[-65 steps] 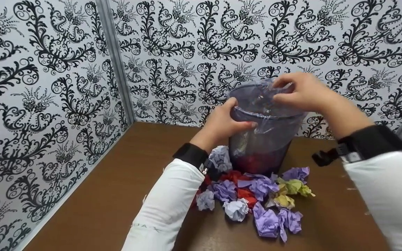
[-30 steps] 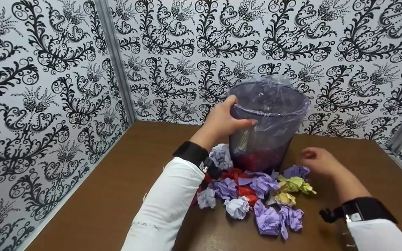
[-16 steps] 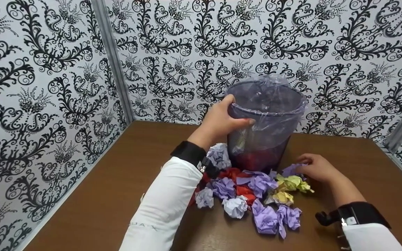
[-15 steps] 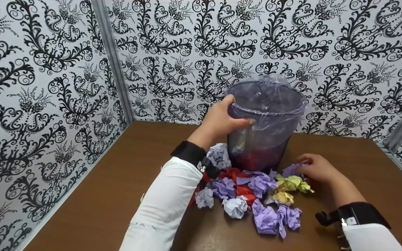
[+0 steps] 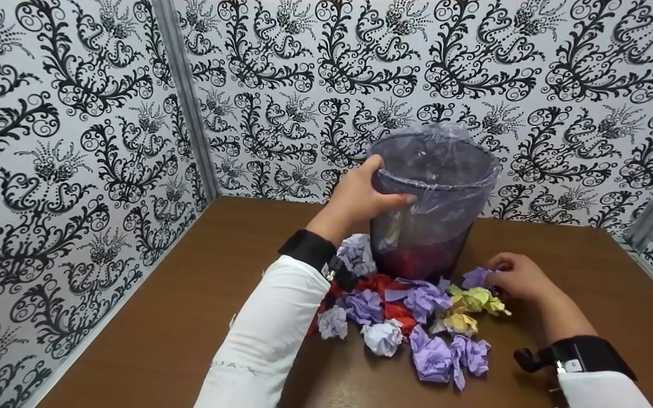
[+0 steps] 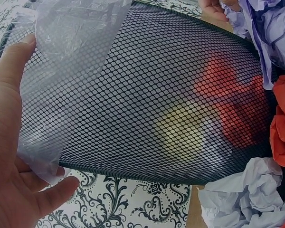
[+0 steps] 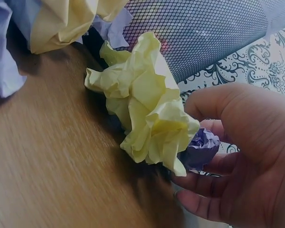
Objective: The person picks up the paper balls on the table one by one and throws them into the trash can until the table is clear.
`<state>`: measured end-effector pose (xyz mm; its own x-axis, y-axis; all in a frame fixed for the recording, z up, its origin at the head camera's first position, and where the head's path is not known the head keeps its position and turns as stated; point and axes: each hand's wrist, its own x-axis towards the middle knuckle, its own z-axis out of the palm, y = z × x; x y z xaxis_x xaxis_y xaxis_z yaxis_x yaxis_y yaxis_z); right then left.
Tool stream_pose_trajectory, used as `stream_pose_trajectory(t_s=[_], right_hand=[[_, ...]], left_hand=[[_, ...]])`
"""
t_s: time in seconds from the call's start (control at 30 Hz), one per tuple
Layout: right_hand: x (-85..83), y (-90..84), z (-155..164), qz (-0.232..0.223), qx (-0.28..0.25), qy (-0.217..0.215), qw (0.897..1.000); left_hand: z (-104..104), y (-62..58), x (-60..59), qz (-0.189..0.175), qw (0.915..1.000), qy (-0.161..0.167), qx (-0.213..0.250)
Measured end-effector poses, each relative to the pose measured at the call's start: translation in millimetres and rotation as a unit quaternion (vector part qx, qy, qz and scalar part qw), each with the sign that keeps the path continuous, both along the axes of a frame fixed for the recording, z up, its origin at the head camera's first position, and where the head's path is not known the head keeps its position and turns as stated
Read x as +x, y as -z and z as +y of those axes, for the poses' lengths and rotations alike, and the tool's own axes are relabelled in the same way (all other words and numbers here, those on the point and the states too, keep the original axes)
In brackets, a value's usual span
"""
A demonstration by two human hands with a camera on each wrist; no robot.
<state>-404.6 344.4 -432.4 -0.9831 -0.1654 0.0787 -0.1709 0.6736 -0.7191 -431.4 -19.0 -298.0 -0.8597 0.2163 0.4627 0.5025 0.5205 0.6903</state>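
Observation:
My left hand [image 5: 355,195] grips the near-left rim of a dark mesh wastebasket [image 5: 417,229], thumb outside. A clear plastic liner [image 5: 451,198] is folded over the rim. Through the mesh, the left wrist view shows red paper [image 6: 216,78] and yellow paper [image 6: 180,130] inside. Low at the basket's right, my right hand [image 5: 522,277] holds a crumpled purple paper ball [image 5: 475,277] between thumb and fingers. In the right wrist view that purple ball [image 7: 203,148] is partly hidden behind a crumpled yellow paper [image 7: 152,104], which lies beside the hand.
Several crumpled papers lie in front of the basket: purple [image 5: 431,357], white [image 5: 383,337], red [image 5: 399,314] and yellow [image 5: 459,323]. A larger white paper ball [image 5: 356,255] sits at its left. Patterned walls [image 5: 281,102] border the brown table [image 5: 190,294].
My right hand has left the liner at the basket's rim and come down to the purple paper ball on the right, which has shifted slightly. My left hand keeps its grip on the rim.

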Motion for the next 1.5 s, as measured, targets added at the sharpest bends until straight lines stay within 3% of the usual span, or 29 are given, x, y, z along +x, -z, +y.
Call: stream_pose_trajectory(t_s=[0.33,0.53,0.73,0.93,1.23,1.5], right_hand=[[2.9,-2.0,4.7,0.022,-0.022,0.041,0.999],[4.7,-10.4,13.6,0.052,-0.026,0.060,0.996],[11.0,-27.2,14.4,0.120,-0.024,0.084,0.989],[19.7,-46.2,10.1,0.151,-0.073,0.101,0.981],[40.4,-78.9,-3.9,0.233,-0.109,0.115,0.959],[55.4,-100.5,-13.4,0.248,-0.149,0.117,0.950]], left_hand=[[-0.6,1.3,-0.5,0.020,0.9994,-0.015,-0.022],[-1.0,1.2,-1.1,0.013,0.9997,-0.015,-0.017],[-0.8,-0.5,-0.9,0.007,0.9997,-0.018,-0.017],[-0.2,-0.7,0.0,0.001,0.9998,-0.016,-0.015],[0.2,1.1,-0.7,0.009,0.9996,-0.019,-0.020],[1.5,-0.3,0.4,0.006,0.9999,-0.009,-0.010]])
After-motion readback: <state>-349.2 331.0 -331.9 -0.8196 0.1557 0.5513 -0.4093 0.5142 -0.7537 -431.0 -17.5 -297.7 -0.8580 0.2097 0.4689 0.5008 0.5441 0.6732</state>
